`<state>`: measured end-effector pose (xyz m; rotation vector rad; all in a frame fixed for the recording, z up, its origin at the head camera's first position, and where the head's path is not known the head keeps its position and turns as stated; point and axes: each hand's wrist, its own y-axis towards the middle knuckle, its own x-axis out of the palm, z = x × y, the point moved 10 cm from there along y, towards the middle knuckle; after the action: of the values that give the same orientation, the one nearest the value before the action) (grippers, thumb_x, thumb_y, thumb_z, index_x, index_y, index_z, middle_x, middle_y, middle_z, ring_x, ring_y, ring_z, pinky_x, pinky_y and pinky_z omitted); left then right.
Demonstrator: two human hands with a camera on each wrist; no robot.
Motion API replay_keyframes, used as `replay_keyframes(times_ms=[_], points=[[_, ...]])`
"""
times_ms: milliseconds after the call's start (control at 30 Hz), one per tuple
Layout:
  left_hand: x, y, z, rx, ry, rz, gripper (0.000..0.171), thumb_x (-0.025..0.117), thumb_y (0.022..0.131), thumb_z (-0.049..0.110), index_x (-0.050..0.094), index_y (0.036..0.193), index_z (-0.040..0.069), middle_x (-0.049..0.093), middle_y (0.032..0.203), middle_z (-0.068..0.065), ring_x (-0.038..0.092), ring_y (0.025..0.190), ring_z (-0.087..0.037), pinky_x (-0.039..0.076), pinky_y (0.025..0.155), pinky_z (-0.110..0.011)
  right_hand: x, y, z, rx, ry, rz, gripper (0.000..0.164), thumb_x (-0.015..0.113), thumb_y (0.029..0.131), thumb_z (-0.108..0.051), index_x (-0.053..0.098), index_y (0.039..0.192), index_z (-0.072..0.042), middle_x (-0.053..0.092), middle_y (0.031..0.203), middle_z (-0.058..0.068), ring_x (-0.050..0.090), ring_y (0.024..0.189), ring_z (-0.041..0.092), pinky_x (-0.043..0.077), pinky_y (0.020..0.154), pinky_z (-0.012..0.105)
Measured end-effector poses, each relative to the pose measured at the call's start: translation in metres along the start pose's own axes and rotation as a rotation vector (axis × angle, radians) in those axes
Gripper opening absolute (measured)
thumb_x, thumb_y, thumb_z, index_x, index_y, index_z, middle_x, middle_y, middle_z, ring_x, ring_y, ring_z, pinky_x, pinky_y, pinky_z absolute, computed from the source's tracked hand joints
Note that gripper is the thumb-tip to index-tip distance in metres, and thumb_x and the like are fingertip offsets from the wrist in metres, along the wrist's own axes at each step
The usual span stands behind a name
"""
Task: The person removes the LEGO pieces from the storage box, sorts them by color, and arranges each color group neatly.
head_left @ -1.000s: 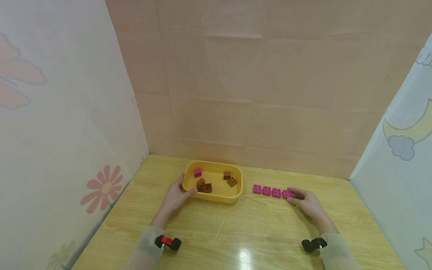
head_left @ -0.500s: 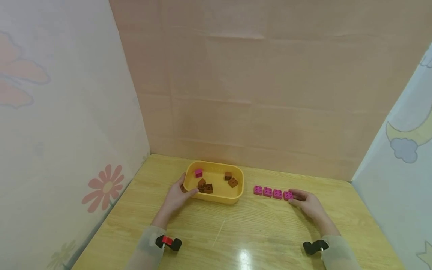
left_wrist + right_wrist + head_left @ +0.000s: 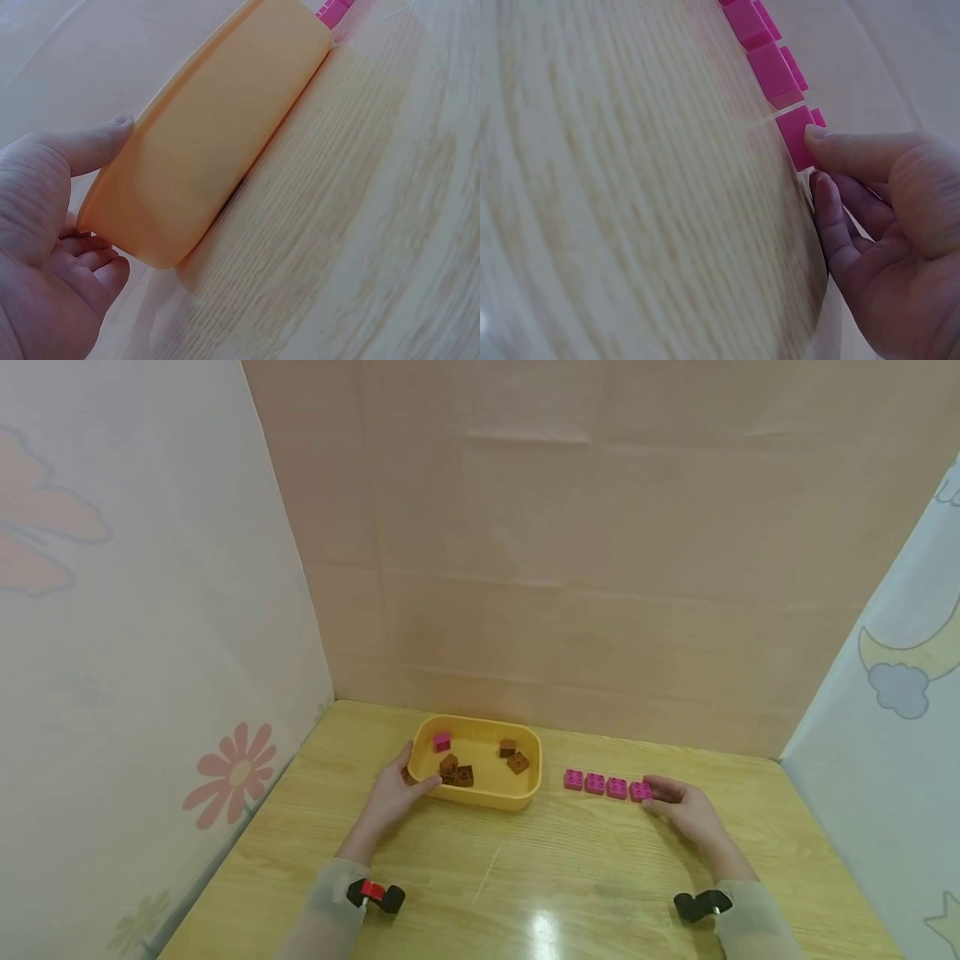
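In the head view my left hand (image 3: 392,793) grips the near left corner of a yellow plastic tray (image 3: 486,768), its thumb (image 3: 105,144) on the rim and the other fingers round the end wall. Inside lie a pink toy building block (image 3: 442,742) and several brown blocks (image 3: 517,762). To the right of the tray, several pink blocks stand studs up in a row on the table. My right hand (image 3: 686,810) pinches the rightmost pink block (image 3: 641,792) between thumb and fingers. A narrow gap parts it from the neighbouring pink block (image 3: 617,787), also seen in the right wrist view.
The wooden table (image 3: 555,868) meets a tan paper-covered back wall (image 3: 570,635). Pale printed panels (image 3: 150,652) rise along the left and right sides. Black wrist mounts (image 3: 701,906) sit on both sleeves.
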<state>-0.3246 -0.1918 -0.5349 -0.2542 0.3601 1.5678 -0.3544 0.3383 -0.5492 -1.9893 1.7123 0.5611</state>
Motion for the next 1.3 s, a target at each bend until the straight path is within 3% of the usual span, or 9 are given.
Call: replay_keyframes(times_ms=[333,433,533,633,733,967,1167,1300], points=[[0.0,0.0,0.0,0.006,0.023,0.001,0.102,0.086,0.095,0.028,0.022,0.166,-0.009,0.026,0.171,-0.027,0.035,0.155,-0.041,0.035,0.123,-0.05,-0.014,-0.005,-0.002,0.014,0.007,0.042,0.062,0.074,0.104,-0.031,0.054,0.154,0.001,0.059,0.15,0.026,0.056,0.137,0.042,0.045,0.087,0.008],[0.0,0.0,0.001,0.005,0.022,0.001,0.102,0.086,0.095,0.028,0.022,0.166,-0.009,0.026,0.171,-0.027,0.034,0.155,-0.041,0.034,0.124,-0.051,-0.02,-0.006,-0.009,0.005,-0.001,0.069,0.06,0.071,0.106,-0.03,0.054,0.155,0.0,0.058,0.152,0.024,0.058,0.136,0.035,0.045,0.088,0.006],[0.001,0.001,0.002,0.007,0.021,0.002,0.103,0.086,0.095,0.029,0.022,0.166,-0.009,0.026,0.171,-0.027,0.033,0.155,-0.041,0.033,0.124,-0.051,-0.023,-0.006,-0.017,-0.01,0.014,0.102,0.059,0.071,0.106,-0.03,0.055,0.155,-0.001,0.058,0.152,0.024,0.061,0.129,0.019,0.046,0.088,0.006],[0.0,0.001,0.002,0.008,0.013,0.002,0.103,0.087,0.094,0.03,0.023,0.166,-0.008,0.026,0.171,-0.026,0.033,0.155,-0.041,0.033,0.125,-0.051,-0.022,-0.006,-0.027,-0.034,0.065,0.12,0.058,0.071,0.106,-0.028,0.054,0.155,0.0,0.056,0.154,0.025,0.061,0.124,0.005,0.047,0.089,0.007],[0.0,-0.001,0.002,0.005,0.006,0.003,0.103,0.087,0.094,0.029,0.023,0.166,-0.008,0.025,0.171,-0.027,0.033,0.155,-0.041,0.033,0.124,-0.05,-0.015,-0.004,-0.04,-0.054,0.131,0.124,0.058,0.072,0.106,-0.027,0.055,0.155,-0.001,0.056,0.154,0.022,0.06,0.123,0.001,0.047,0.092,0.007],[0.0,-0.003,-0.004,-0.001,0.004,0.004,0.102,0.086,0.095,0.027,0.022,0.165,-0.01,0.024,0.171,-0.028,0.031,0.155,-0.043,0.032,0.124,-0.052,0.021,0.01,-0.09,-0.093,0.277,0.084,0.056,0.072,0.106,-0.023,0.055,0.155,-0.002,0.061,0.151,0.012,0.059,0.127,0.006,0.049,0.096,0.009],[-0.002,-0.002,-0.004,0.005,0.006,0.015,0.102,0.086,0.095,0.028,0.023,0.165,-0.009,0.026,0.171,-0.028,0.033,0.155,-0.043,0.033,0.124,-0.052,0.072,0.034,-0.154,-0.193,0.405,0.01,0.05,0.072,0.104,-0.011,0.058,0.15,0.004,0.057,0.152,0.027,0.056,0.14,0.038,0.051,0.099,0.015],[-0.001,-0.001,-0.002,0.014,-0.001,0.012,0.101,0.086,0.094,0.028,0.024,0.165,-0.009,0.026,0.17,-0.028,0.034,0.154,-0.043,0.034,0.123,-0.052,0.111,0.05,-0.185,-0.223,0.425,-0.052,0.046,0.071,0.102,-0.005,0.062,0.146,0.005,0.061,0.148,0.027,0.056,0.139,0.042,0.053,0.103,0.023]])
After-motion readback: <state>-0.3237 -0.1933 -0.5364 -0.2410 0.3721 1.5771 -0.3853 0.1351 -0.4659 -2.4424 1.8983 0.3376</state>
